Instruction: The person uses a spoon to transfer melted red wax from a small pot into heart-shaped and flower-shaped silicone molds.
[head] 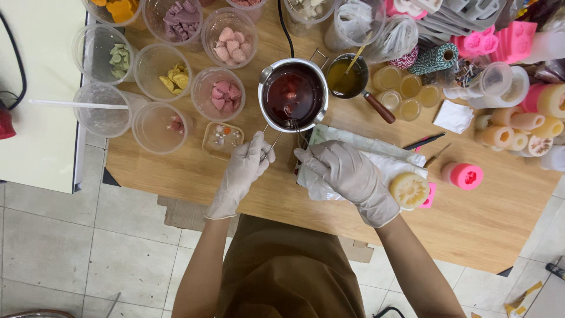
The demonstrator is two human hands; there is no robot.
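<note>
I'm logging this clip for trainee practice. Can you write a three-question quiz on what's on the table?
1. True or false: the metal pot holds dark red liquid.
2. Which hand rests on the white cloth: A) left hand, B) right hand?
3. What colour are the gloves on both hands?

Key: 1 true. 2 B; the left hand is at the pot's wire handle. 3 white.
</note>
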